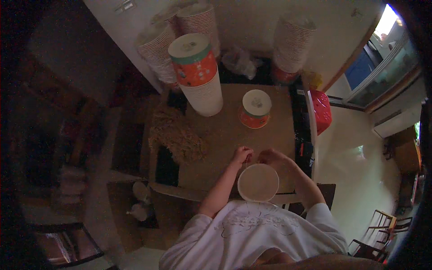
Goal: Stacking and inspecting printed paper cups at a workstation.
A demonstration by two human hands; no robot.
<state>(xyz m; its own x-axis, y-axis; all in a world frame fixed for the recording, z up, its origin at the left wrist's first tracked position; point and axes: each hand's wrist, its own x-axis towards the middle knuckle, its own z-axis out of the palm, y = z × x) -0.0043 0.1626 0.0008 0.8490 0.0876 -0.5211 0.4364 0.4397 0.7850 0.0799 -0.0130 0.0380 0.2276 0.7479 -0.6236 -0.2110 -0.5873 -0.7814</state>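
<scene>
A white round paper tub (pixel 258 182) is at the near edge of the table, close against my body, its round pale face turned up. Just beyond its rim, my left hand (pixel 243 155) has its fingers pinched together, and a thin pale strand seems to run down from them beside the tub. My right hand (pixel 272 156) is curled at the tub's far rim, fingers bent inward; what they hold is too dark to make out. To the left lies a loose heap of tan strands (pixel 177 135). Ahead stands a short stack of orange-and-green tubs (pixel 255 110), upside down.
A tall stack of nested tubs (pixel 198 74) rises at the back left of the cardboard-covered table (pixel 229 139). More wrapped stacks (pixel 293 42) and a crumpled plastic bag (pixel 241 62) stand along the wall. A red basket (pixel 320 111) is at the right edge; wooden chairs (pixel 380 231) are beyond.
</scene>
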